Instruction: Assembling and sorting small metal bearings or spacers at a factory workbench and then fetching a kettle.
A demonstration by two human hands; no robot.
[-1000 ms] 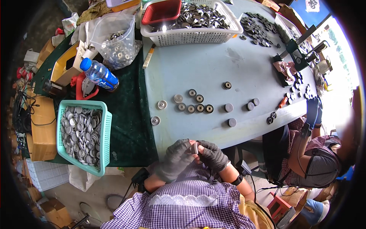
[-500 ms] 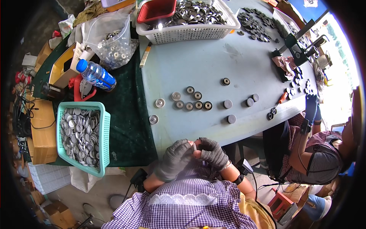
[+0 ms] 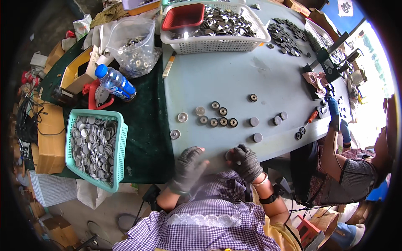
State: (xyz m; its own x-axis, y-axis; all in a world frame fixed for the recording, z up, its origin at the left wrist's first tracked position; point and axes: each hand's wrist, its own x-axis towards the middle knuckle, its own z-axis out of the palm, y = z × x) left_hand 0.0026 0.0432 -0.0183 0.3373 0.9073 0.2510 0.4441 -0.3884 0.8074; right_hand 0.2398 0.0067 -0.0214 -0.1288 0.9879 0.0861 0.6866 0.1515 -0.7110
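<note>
Both my hands wear grey fingerless gloves at the near edge of the table. My left hand (image 3: 189,169) is open, thumb and fingers apart, with nothing in it. My right hand (image 3: 246,163) is closed on a round grey cap (image 3: 228,155), partly covered by the fingers. Ahead of the hands lie several dark-rimmed round caps with ringed centres (image 3: 224,121), and paler metal discs (image 3: 175,134) sit to their left. Plain grey caps (image 3: 257,137) rest face down beyond my right hand.
A green basket of caps (image 3: 121,144) stands at left, near a bottle (image 3: 121,88) and a clear bag of parts (image 3: 136,54). At the back is a white basket (image 3: 217,45) of discs. Scissors (image 3: 300,133) lie at right, before a co-worker at a hand press (image 3: 331,69).
My hands were together at the table edge and have parted. The left moved slightly left and opened; the right moved right with the cap. The whole view shifted a little.
</note>
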